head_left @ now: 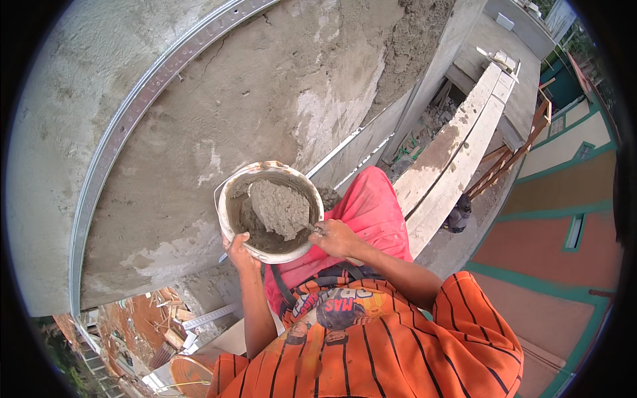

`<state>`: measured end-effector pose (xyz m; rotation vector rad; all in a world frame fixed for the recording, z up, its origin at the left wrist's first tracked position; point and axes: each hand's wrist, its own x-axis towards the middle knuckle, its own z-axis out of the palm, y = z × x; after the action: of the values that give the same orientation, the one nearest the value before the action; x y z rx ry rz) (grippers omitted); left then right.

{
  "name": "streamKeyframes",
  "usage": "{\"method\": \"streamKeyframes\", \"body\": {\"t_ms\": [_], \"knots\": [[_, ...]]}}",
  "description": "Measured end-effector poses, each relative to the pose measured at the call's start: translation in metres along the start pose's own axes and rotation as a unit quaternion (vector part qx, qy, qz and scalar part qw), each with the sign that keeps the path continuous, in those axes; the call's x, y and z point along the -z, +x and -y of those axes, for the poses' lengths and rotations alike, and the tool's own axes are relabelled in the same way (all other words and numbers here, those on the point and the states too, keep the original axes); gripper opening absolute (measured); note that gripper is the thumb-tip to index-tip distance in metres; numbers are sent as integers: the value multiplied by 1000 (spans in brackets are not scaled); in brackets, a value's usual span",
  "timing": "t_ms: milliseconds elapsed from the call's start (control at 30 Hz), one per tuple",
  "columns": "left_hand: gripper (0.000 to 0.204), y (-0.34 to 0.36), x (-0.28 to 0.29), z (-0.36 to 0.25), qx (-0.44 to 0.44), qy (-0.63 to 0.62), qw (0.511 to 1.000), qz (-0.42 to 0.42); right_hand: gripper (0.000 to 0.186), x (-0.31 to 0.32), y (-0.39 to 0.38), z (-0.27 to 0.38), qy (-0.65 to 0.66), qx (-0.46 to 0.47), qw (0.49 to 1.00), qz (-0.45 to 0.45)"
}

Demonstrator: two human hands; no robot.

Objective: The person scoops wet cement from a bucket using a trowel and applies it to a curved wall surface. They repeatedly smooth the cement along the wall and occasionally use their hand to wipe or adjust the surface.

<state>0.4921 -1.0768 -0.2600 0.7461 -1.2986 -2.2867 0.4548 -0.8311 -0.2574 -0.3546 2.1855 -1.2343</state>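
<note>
My left hand is closed on the near left rim of a white bucket, which is held in front of my lap. Grey wet mortar lies inside the bucket. My right hand is closed around the handle of a trowel at the bucket's right rim. A heap of mortar covers the trowel's blade, so its shape is hidden. The bucket's thin wire handle hangs at its left side.
Ahead stands a partly plastered wall, with a perforated metal strip bent by the lens. Scaffold planks run away on the right, high above the ground. Timber scraps lie below left. A painted building is at far right.
</note>
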Motion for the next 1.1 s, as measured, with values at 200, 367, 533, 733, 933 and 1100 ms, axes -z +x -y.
{"method": "streamKeyframes", "body": {"t_ms": [200,367,533,733,933,1100], "knots": [[64,2,5,3,-2,32,999,-31,43,2,-6,-3,23,17,999,26],[69,4,10,5,-2,22,1000,2,35,1,-15,-3,240,-19,967,84],[69,7,15,3,29,43,999,-15,22,58,-18,25,498,42,865,49],[66,3,13,-2,32,69,997,-5,43,177,-51,88,592,289,706,-259],[67,1,10,-6,12,70,997,17,61,254,-75,116,372,361,496,-696],[67,8,12,-5,17,20,999,29,67,303,-5,118,219,101,370,-897]]}}
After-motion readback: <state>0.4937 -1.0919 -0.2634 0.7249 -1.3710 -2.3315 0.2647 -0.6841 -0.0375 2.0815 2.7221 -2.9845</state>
